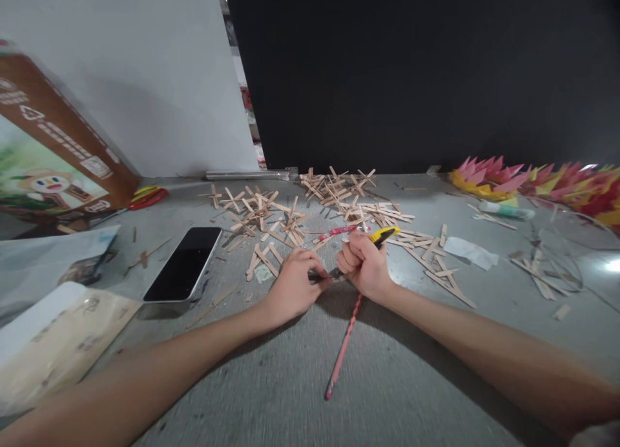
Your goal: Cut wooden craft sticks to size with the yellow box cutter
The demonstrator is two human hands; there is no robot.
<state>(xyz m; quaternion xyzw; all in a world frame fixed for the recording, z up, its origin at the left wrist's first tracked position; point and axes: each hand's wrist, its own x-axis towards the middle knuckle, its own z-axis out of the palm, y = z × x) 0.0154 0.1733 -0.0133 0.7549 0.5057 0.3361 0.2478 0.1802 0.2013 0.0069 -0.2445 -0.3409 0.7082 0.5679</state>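
Observation:
My right hand (pixel 364 265) is closed in a fist round a yellow and black utility knife (pixel 385 234), its blade pointing left toward my other hand. My left hand (pixel 293 285) is pinched shut on something small right at the blade tip; I cannot make out what. A pink pencil (pixel 345 343) lies on the grey table (pixel 387 382) below both hands, running toward me. Beyond the hands, several wooden sticks glued into crosses (pixel 271 218) are scattered.
A black phone (pixel 184 264) lies face up to the left. Papers (pixel 53 337) and a brown printed box (pixel 53 156) sit at far left. Red-yellow paper flowers (pixel 533 182), a glue tube (pixel 504 209) and a white scrap (pixel 469 251) are at right. A dark panel stands behind.

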